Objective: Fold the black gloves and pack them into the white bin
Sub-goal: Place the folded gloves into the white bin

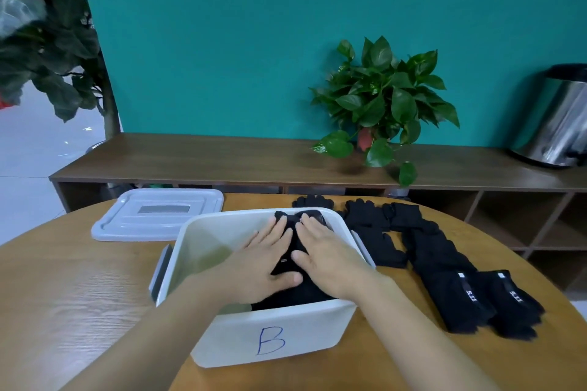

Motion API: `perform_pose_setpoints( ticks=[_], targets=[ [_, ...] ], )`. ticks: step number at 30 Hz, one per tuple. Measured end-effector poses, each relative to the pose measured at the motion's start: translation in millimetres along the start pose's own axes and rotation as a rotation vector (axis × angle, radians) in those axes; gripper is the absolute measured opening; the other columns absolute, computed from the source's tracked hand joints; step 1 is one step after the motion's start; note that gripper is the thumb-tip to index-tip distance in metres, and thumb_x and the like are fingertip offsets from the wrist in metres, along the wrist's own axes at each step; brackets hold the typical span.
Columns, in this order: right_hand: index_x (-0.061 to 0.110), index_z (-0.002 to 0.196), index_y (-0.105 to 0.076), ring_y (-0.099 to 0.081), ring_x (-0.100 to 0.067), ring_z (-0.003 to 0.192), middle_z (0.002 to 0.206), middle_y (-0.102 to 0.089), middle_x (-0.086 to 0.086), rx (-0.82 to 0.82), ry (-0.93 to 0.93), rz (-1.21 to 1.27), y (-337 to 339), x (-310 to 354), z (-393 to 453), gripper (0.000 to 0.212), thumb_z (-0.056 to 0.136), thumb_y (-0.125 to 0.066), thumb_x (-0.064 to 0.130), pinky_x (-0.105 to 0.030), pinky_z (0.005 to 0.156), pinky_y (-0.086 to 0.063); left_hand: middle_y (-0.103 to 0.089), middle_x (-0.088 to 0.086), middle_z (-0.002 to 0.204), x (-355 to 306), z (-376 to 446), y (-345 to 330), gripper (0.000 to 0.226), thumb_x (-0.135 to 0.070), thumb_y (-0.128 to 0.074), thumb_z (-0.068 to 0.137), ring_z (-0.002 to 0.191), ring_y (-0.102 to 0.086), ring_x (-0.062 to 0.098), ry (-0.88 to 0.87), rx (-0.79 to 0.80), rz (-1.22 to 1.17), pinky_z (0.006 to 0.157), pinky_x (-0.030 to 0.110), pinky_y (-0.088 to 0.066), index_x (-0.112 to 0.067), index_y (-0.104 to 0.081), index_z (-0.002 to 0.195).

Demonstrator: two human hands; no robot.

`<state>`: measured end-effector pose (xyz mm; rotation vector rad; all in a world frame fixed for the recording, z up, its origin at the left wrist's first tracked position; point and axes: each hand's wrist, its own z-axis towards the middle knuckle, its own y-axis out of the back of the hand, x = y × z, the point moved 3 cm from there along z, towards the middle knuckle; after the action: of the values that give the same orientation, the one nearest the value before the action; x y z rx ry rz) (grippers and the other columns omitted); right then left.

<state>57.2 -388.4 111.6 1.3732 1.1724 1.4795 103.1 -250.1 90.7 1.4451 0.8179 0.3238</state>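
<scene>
A white bin (270, 332) marked with a blue "B" stands on the round wooden table. Inside it lie folded black gloves (290, 259), filling the right half. My left hand (257, 263) and my right hand (324, 254) are both inside the bin, fingers straight, pressing flat on the folded gloves. Much of the pile is hidden under my hands. Several loose black gloves (441, 260) lie spread on the table to the right of the bin, some with white labels.
The bin's grey lid (158, 214) lies on the table behind and left of the bin. A low wooden shelf behind the table carries a potted plant (381, 105) and a steel can (556, 124). A large plant stands at the far left.
</scene>
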Motion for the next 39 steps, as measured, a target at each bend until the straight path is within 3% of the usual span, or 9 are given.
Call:
perform_pose_setpoints(
  ticks=[3, 9, 13, 15, 20, 23, 28, 34, 39],
  targets=[
    [0.013, 0.156, 0.005, 0.010, -0.012, 0.149, 0.162, 0.015, -0.001, 0.184, -0.065, -0.006, -13.0, -4.9, -1.6, 0.063, 0.107, -0.025, 0.038, -0.029, 0.120, 0.000, 0.025, -0.006, 0.158, 3.8, -1.8, -10.7, 0.087, -0.058, -0.038, 0.098, 0.145, 0.022, 0.005, 0.004, 0.093, 0.026, 0.118, 0.027, 0.010, -0.016, 0.012, 0.154],
    [0.011, 0.155, 0.007, 0.012, -0.013, 0.149, 0.162, 0.015, -0.004, 0.272, -0.080, -0.027, -19.4, -7.5, 1.7, 0.063, 0.107, -0.023, 0.038, -0.031, 0.120, 0.000, 0.023, -0.002, 0.160, 4.4, -1.9, -16.6, 0.088, -0.059, -0.038, 0.098, 0.147, 0.019, 0.008, 0.036, 0.172, 0.047, 0.120, 0.030, 0.008, -0.016, 0.013, 0.154],
    [0.009, 0.155, -0.002, 0.006, -0.015, 0.150, 0.163, 0.006, -0.004, 0.232, -0.075, 0.019, -12.4, -3.5, 0.2, 0.060, 0.107, -0.024, 0.037, -0.032, 0.121, -0.003, 0.020, -0.002, 0.161, 1.3, -3.2, -9.4, 0.099, -0.075, -0.030, 0.086, 0.147, 0.017, 0.007, 0.029, 0.149, -0.003, 0.119, 0.030, 0.006, -0.016, 0.011, 0.154],
    [0.005, 0.151, -0.021, -0.012, -0.020, 0.148, 0.159, -0.019, -0.002, 0.179, -0.070, 0.067, -5.3, -2.1, -3.5, 0.053, 0.106, -0.026, 0.034, -0.037, 0.121, -0.012, 0.016, -0.001, 0.162, -2.4, -5.2, -0.6, 0.110, -0.084, -0.020, 0.073, 0.147, 0.015, 0.006, 0.027, 0.097, -0.045, 0.118, 0.028, 0.006, -0.016, 0.007, 0.155],
    [0.011, 0.138, -0.041, -0.035, -0.024, 0.134, 0.139, -0.044, -0.005, 0.026, -0.115, 0.142, 16.9, -11.5, -31.9, 0.039, 0.105, -0.031, 0.031, -0.044, 0.114, -0.024, 0.002, -0.004, 0.163, -29.5, -5.9, 23.9, 0.067, -0.040, -0.039, 0.103, 0.149, 0.001, 0.008, 0.001, -0.085, -0.113, 0.110, 0.014, 0.003, -0.015, -0.007, 0.156],
    [0.011, 0.137, -0.043, -0.026, -0.023, 0.144, 0.138, -0.047, -0.004, -0.087, -0.134, 0.178, 29.5, -29.8, -58.0, 0.038, 0.105, -0.037, 0.029, -0.043, 0.110, -0.032, -0.003, -0.007, 0.163, -64.5, 1.7, 29.6, 0.064, -0.036, -0.042, 0.103, 0.149, -0.003, 0.007, -0.050, -0.115, -0.198, 0.112, 0.016, -0.004, -0.020, -0.012, 0.156],
    [0.016, 0.153, -0.026, -0.020, -0.019, 0.148, 0.158, -0.028, -0.003, -0.195, -0.261, 0.177, 33.1, -86.0, -106.8, 0.055, 0.103, -0.042, 0.033, -0.035, 0.117, -0.023, -0.005, -0.003, 0.164, -137.8, 32.0, 9.5, 0.059, -0.029, -0.042, 0.104, 0.149, -0.005, 0.008, -0.190, -0.098, -0.301, 0.113, 0.017, -0.008, -0.020, -0.016, 0.156],
    [0.019, 0.152, -0.030, -0.035, -0.027, 0.140, 0.147, -0.045, -0.009, -0.256, -0.463, 0.133, 13.7, -160.3, -155.0, 0.055, 0.101, -0.044, 0.034, -0.046, 0.113, -0.032, -0.010, -0.003, 0.164, -209.0, 75.6, -42.1, 0.053, -0.025, -0.039, 0.106, 0.150, -0.009, 0.012, -0.288, -0.033, -0.296, 0.121, 0.029, -0.010, -0.024, -0.021, 0.155],
    [0.021, 0.154, -0.020, -0.017, -0.029, 0.147, 0.156, -0.030, -0.009, -0.216, -0.692, 0.061, -4.0, -216.3, -164.2, 0.063, 0.101, -0.037, 0.049, -0.052, 0.117, -0.020, -0.008, -0.002, 0.164, -229.4, 121.2, -73.7, 0.052, -0.021, -0.036, 0.106, 0.150, -0.011, 0.017, -0.287, 0.054, -0.220, 0.122, 0.035, -0.014, -0.026, -0.019, 0.155]
  ],
)
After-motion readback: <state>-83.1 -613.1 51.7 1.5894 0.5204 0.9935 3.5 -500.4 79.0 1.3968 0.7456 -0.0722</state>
